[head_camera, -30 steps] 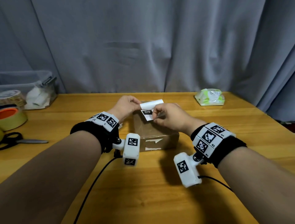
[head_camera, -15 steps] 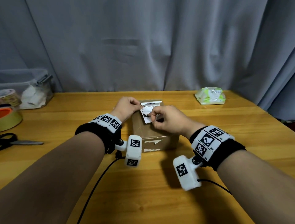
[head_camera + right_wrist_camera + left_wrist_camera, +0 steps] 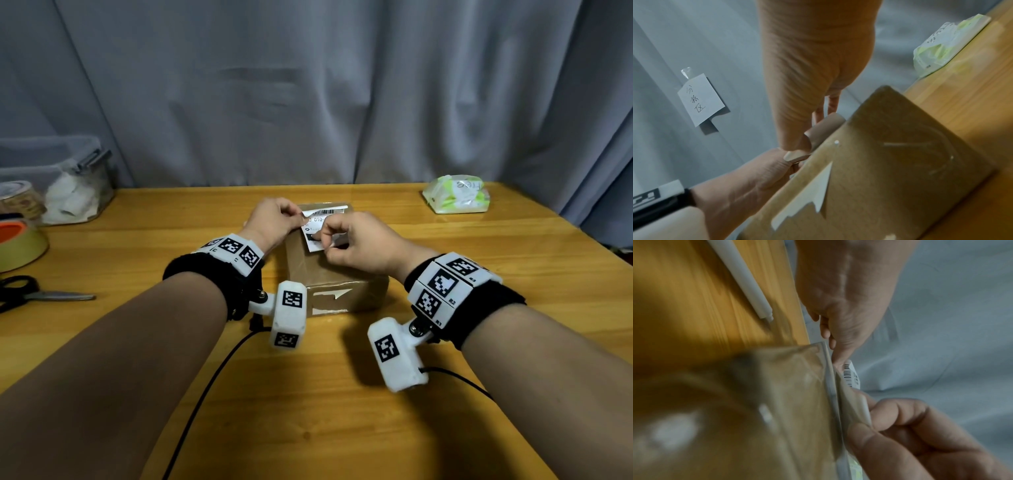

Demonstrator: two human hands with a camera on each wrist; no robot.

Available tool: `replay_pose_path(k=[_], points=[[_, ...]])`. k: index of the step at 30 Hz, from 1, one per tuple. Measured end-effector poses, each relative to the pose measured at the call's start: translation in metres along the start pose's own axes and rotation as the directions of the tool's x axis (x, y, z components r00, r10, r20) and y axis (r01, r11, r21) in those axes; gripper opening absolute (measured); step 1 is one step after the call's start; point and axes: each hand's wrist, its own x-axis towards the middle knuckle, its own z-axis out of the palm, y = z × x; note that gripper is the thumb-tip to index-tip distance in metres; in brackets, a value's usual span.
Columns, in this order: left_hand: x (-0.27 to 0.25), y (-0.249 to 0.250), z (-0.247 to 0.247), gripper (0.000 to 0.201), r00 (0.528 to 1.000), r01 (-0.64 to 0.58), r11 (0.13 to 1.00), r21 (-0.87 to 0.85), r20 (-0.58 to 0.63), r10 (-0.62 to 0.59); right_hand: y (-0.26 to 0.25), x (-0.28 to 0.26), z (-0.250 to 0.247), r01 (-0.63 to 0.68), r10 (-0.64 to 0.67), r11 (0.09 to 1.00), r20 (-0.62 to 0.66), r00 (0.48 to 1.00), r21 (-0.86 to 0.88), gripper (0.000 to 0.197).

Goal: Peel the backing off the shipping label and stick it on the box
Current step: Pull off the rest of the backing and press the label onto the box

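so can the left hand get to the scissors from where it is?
Probably not right now: the left hand is busy pinching the shipping label over the box. The scissors lie in the open on the table's left; it would have to let go first.

Head camera high, looking forward-down across worktop (image 3: 513, 274). Both wrist cameras close under box (image 3: 329, 270), aimed along hands toward curtain (image 3: 308, 85); all share box.

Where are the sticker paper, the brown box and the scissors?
shipping label (image 3: 323, 219): head view, on its white printed face between the two hands.
box (image 3: 308, 267): head view, on its bare brown top.
scissors (image 3: 15, 291): head view, on the black handles at the table's left edge.
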Motion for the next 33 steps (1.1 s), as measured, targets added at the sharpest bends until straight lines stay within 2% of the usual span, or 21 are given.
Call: replay_pose_path(k=[2,12,17,20,23,24,28,33], points=[[0.002,-0.002,0.001,0.023,1.0,0.011,1.0,0.012,-0.018,-0.011,0.001,0.0,0.001,0.002,-0.002,1.0,0.004,1.0,0.0,0.008],[0.001,-0.004,0.005,0.024,0.999,0.029,0.999,0.04,-0.047,-0.027,-0.003,0.0,0.001,-0.018,0.019,1.0,0.014,1.0,-0.025,0.008],[0.002,-0.008,0.006,0.025,0.999,0.007,0.995,0.099,-0.042,-0.003,-0.001,0.0,0.005,-0.034,0.033,0.999,0.023,0.999,0.03,0.006],[-0.003,-0.004,0.006,0.019,0.998,0.048,0.989,0.137,-0.042,-0.042,-0.002,-0.001,0.001,-0.084,0.079,0.987,0.041,0.996,0.135,0.009],[-0.009,-0.002,0.004,0.062,0.994,0.106,0.968,0.228,-0.028,-0.102,0.001,-0.004,-0.008,-0.134,0.129,0.982,0.05,0.99,0.134,0.005],[-0.012,-0.002,0.001,0.069,0.993,0.115,0.961,0.251,-0.032,-0.11,0.005,-0.007,-0.013,-0.151,0.148,0.979,0.032,0.989,0.14,0.005],[-0.02,-0.004,-0.014,0.078,0.988,0.147,0.94,0.307,0.002,-0.155,0.021,-0.016,-0.025,-0.199,0.206,0.964,-0.022,0.978,0.176,0.024],[-0.027,0.01,0.002,0.089,0.984,0.124,0.93,0.347,0.076,-0.159,0.005,-0.009,-0.018,-0.164,0.156,0.968,0.057,0.986,0.188,0.031]])
